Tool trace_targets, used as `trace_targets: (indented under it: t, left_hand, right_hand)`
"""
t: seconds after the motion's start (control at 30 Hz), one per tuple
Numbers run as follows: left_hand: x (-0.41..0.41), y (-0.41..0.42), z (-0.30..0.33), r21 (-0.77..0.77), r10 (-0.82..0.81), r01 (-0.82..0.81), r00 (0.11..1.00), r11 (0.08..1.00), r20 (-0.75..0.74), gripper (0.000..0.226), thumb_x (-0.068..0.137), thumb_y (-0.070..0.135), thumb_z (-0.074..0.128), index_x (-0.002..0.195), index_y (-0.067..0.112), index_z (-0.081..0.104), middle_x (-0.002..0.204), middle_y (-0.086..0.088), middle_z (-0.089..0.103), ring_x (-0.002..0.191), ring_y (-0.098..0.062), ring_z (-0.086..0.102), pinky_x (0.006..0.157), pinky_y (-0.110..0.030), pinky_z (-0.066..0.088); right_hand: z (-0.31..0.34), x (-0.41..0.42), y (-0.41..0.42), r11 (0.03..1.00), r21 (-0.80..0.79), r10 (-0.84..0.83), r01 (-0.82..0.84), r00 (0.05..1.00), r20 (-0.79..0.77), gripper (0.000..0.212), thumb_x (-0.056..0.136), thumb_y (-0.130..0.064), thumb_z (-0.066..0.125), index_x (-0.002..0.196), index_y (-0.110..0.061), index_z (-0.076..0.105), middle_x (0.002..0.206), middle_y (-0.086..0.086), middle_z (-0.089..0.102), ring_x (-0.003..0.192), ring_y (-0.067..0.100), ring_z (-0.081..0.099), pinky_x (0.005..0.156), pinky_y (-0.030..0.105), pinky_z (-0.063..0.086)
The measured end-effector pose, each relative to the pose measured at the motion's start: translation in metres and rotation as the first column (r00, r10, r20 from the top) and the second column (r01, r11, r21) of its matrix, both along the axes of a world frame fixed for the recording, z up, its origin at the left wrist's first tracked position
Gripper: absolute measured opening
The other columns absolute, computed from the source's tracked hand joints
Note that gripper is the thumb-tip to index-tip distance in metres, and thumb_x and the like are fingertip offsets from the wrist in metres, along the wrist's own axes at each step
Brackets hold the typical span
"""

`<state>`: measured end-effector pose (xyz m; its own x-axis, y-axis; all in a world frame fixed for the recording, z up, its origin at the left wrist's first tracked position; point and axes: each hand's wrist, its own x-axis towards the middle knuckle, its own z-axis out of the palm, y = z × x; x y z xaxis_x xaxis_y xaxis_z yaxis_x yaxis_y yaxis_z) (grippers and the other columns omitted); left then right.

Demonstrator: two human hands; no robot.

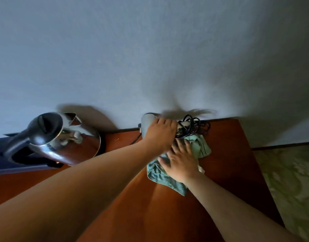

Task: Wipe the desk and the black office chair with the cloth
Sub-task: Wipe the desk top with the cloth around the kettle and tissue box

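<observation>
1. Your right hand (180, 159) is lying flat on the cloth (167, 179), fingers straight and spread, pressing it onto the desk (228, 154).
2. Your left hand (159, 135) is reaching further back, its fingers curling over the grey hair dryer (146, 123) and gripping it close to the wall (150, 49).
3. You are looking at a pale green cloth, crumpled and bunched, with darker stripes showing near its far edge; it is spreading out from under your right palm on both sides, one end just beside the dryer, the other trailing back towards you.
4. You are working near the desk's far right corner; its top is a reddish-brown wood.
5. A tangle of black cord (193, 126) is sitting against the wall just right of your left hand, touching the cloth's far end.
6. A shiny steel kettle (62, 137) with a black handle is standing to the left, well apart from the cloth.
7. Patterned green carpet (290, 180) is showing beyond the desk's right edge.
</observation>
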<state>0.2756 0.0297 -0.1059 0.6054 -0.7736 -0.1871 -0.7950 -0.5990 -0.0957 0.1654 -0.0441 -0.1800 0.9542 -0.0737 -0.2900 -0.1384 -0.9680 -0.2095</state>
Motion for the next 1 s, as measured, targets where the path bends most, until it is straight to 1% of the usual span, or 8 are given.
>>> trace_targets:
  t: [0.07,0.17,0.23,0.3,0.47,0.6,0.73,1.0]
  left_hand:
    - [0.006,0.016,0.001,0.008,0.018,-0.018,1.0,1.0,0.009,0.061,0.086,0.023,0.064,0.14,0.012,0.04,0.135,-0.009,0.054,0.127,-0.029,0.046,0.109,-0.039,0.031]
    - [0.012,0.035,-0.001,0.011,0.059,-0.059,0.998,0.998,0.016,0.058,0.087,0.022,0.06,0.141,0.012,0.04,0.134,-0.008,0.055,0.124,-0.029,0.048,0.107,-0.038,0.032]
    - [0.012,0.039,-0.003,0.0,0.075,-0.075,0.997,0.997,0.024,0.054,0.089,0.022,0.057,0.14,0.013,0.041,0.132,-0.008,0.056,0.122,-0.028,0.049,0.105,-0.038,0.034]
    - [0.01,0.038,-0.003,0.012,0.079,-0.079,0.997,0.997,0.011,0.056,0.089,0.022,0.057,0.141,0.013,0.04,0.134,-0.007,0.055,0.123,-0.028,0.049,0.106,-0.039,0.034]
    - [0.003,0.014,-0.005,-0.009,0.067,-0.066,0.998,0.998,0.008,0.053,0.092,0.027,0.055,0.141,0.013,0.041,0.134,-0.008,0.056,0.12,-0.029,0.05,0.105,-0.039,0.034]
    - [-0.006,-0.011,-0.006,-0.021,0.042,-0.042,0.999,0.999,-0.022,0.063,0.09,0.022,0.06,0.146,0.013,0.035,0.139,-0.009,0.052,0.127,-0.029,0.046,0.11,-0.041,0.031]
    - [-0.013,-0.027,-0.005,-0.026,0.008,-0.009,0.999,1.0,-0.044,0.076,0.085,0.018,0.064,0.151,0.012,0.029,0.144,-0.01,0.048,0.133,-0.03,0.043,0.116,-0.043,0.028]
    - [-0.009,-0.024,-0.011,-0.024,-0.015,0.014,1.0,1.0,-0.023,0.068,0.083,0.018,0.063,0.146,0.013,0.036,0.139,-0.009,0.052,0.127,-0.03,0.046,0.112,-0.041,0.031]
  right_hand:
    - [0.004,0.022,0.02,0.998,0.0,0.056,-0.056,0.998,-0.015,0.074,0.1,-0.067,0.015,0.153,-0.023,0.041,0.167,0.004,0.021,0.156,0.028,0.007,0.124,0.05,-0.008]
    - [0.001,0.028,0.02,0.997,0.0,0.08,-0.08,0.997,-0.011,0.07,0.099,-0.064,0.021,0.155,-0.025,0.036,0.166,0.001,0.026,0.154,0.029,0.017,0.125,0.048,-0.004]
    - [-0.002,0.024,0.014,0.996,0.04,0.075,-0.078,0.995,0.069,0.065,0.092,-0.06,0.032,0.147,-0.028,0.043,0.157,-0.001,0.042,0.148,0.03,0.03,0.125,0.046,0.004]
    - [-0.003,0.025,0.005,0.996,0.046,0.08,-0.083,0.995,0.065,0.064,0.089,-0.06,0.035,0.147,-0.032,0.041,0.153,-0.004,0.045,0.147,0.028,0.033,0.125,0.045,0.005]
    - [-0.003,0.005,-0.065,0.997,-0.056,-0.045,0.043,0.999,-0.025,0.082,0.087,-0.066,0.008,0.16,-0.031,0.017,0.168,0.002,0.019,0.155,0.026,0.011,0.126,0.048,0.002]
    - [-0.005,-0.02,-0.151,0.962,-0.067,-0.265,0.264,0.964,-0.001,0.081,0.087,-0.065,0.006,0.16,-0.03,0.002,0.17,0.0,-0.001,0.156,0.024,-0.003,0.126,0.049,-0.002]
    - [-0.01,-0.029,-0.19,0.88,-0.059,-0.473,0.471,0.88,-0.044,0.071,0.098,-0.061,0.017,0.16,-0.035,-0.006,0.17,-0.002,-0.008,0.156,0.025,-0.007,0.125,0.052,0.001]
    - [-0.015,-0.041,-0.154,0.881,-0.09,-0.467,0.465,0.884,-0.005,0.066,0.103,-0.052,0.015,0.161,-0.03,-0.006,0.17,0.003,-0.011,0.156,0.028,-0.009,0.124,0.052,-0.006]
